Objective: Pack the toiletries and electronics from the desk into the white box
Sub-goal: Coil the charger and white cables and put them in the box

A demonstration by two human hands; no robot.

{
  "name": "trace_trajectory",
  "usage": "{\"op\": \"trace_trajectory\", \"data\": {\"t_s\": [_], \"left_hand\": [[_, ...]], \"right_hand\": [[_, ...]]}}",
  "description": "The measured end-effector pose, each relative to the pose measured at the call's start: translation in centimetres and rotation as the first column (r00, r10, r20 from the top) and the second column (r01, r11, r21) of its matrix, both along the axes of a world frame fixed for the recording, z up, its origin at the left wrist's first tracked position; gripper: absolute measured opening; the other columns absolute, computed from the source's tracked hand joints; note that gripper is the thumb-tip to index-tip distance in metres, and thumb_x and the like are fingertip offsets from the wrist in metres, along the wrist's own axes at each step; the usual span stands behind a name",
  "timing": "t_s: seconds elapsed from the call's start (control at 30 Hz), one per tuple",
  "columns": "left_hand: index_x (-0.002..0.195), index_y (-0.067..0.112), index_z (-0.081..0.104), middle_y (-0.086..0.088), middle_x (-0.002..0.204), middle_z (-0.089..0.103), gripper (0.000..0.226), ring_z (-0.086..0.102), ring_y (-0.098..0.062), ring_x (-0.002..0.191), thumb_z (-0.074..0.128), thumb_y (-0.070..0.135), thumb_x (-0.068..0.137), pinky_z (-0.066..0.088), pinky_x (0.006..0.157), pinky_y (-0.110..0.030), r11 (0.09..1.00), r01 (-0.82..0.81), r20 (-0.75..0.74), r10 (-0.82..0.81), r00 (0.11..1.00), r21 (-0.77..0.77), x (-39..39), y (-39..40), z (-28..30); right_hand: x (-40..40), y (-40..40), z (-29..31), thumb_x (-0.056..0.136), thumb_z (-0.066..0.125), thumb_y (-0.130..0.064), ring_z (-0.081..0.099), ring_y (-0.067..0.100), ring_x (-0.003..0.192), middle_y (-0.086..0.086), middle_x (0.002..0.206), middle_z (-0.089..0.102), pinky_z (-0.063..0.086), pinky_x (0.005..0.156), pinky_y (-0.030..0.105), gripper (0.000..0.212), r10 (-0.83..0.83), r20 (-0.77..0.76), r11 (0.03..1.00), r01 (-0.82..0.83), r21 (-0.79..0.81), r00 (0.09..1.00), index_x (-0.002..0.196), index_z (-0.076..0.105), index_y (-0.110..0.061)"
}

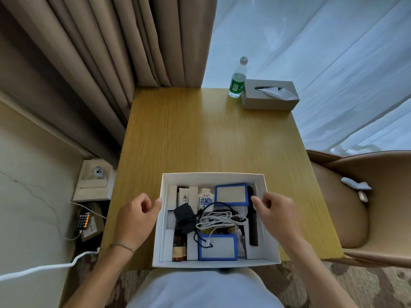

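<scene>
The white box [213, 177] sits at the near edge of the wooden desk [211, 134]. Inside lie two blue-framed packs [231, 194], a black charger [184, 215], tangled white cables [219, 220], a black comb [253, 227], small white tubes [184, 196], a blue-patterned bottle [205, 197] and brown bottles [179, 246]. My left hand [135, 218] hovers at the box's left wall, fingers curled, its thumb tip at the rim. My right hand [275, 214] hovers over the right wall, fingers loosely bent, holding nothing.
A green-labelled water bottle [238, 80] and a grey tissue box [270, 94] stand at the desk's far right corner. Curtains hang behind. A tan chair [355, 207] is at the right. A phone [83, 218] on a cable lies low at the left.
</scene>
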State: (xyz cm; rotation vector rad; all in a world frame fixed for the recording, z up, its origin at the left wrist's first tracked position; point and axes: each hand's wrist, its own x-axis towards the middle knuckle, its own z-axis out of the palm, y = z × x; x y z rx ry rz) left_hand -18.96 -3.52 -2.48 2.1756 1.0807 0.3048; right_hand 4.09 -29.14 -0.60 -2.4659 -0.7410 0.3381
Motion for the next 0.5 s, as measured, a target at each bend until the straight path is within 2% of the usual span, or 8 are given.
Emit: {"op": "trace_trajectory", "data": {"t_s": [0.07, 0.17, 0.3, 0.43, 0.5], "left_hand": [[0.056, 0.017, 0.049, 0.007, 0.045, 0.04, 0.044, 0.034, -0.005, 0.039, 0.064, 0.038, 0.092, 0.032, 0.043, -0.02, 0.999, 0.023, -0.058, -0.025, 0.998, -0.038, -0.1, -0.8, -0.7], [0.052, 0.016, 0.046, 0.005, 0.044, 0.036, 0.049, 0.032, -0.01, 0.04, 0.064, 0.037, 0.092, 0.029, 0.045, -0.022, 0.997, 0.024, -0.147, -0.035, 0.988, -0.075, 0.4, -1.3, -1.5], [0.051, 0.016, 0.044, 0.005, 0.044, 0.034, 0.048, 0.03, -0.011, 0.04, 0.062, 0.023, 0.095, 0.025, 0.045, -0.023, 0.999, 0.01, -0.18, -0.019, 0.983, -0.05, 1.1, -1.5, -1.5], [0.051, 0.02, 0.039, 0.008, 0.045, 0.03, 0.05, 0.027, -0.009, 0.04, 0.06, 0.019, 0.096, 0.023, 0.045, -0.022, 0.999, -0.007, -0.171, 0.0, 0.985, -0.042, 1.6, -2.0, -0.8], [0.051, 0.02, 0.037, 0.008, 0.045, 0.028, 0.051, 0.026, -0.009, 0.041, 0.06, 0.019, 0.096, 0.022, 0.045, -0.022, 0.999, -0.011, -0.174, 0.005, 0.985, -0.033, 2.0, -2.1, -0.5]], "right_hand": [[0.2, -1.3, -0.6, 0.09, 0.074, -0.035, 0.03, 0.011, 0.041, -0.002, 0.043, 0.042, 0.028, 0.043, 0.03, 0.052, -0.08, 0.01, 0.997, 0.08, 0.016, 0.997, 0.052, 0.045, -0.015], [0.0, -2.1, -1.6, 0.088, 0.075, -0.039, 0.024, 0.011, 0.041, -0.005, 0.042, 0.033, 0.022, 0.043, 0.028, 0.057, -0.118, 0.005, 0.992, 0.118, -0.035, 0.993, 0.049, 0.038, -0.019], [0.5, -2.4, -2.9, 0.096, 0.067, -0.029, 0.025, 0.009, 0.038, -0.007, 0.04, 0.036, 0.021, 0.041, 0.026, 0.055, -0.114, -0.082, 0.993, 0.112, -0.022, 0.99, 0.046, 0.045, -0.019], [1.2, -2.6, -3.1, 0.098, 0.063, -0.027, 0.026, 0.008, 0.037, -0.009, 0.039, 0.036, 0.022, 0.041, 0.026, 0.054, -0.039, -0.078, 0.997, 0.033, -0.071, 0.996, 0.047, 0.048, -0.018], [1.7, -2.6, -3.0, 0.098, 0.062, -0.027, 0.024, 0.007, 0.036, -0.01, 0.039, 0.033, 0.019, 0.039, 0.02, 0.055, -0.016, -0.067, 0.996, 0.01, -0.091, 0.998, 0.047, 0.045, -0.02]]}}
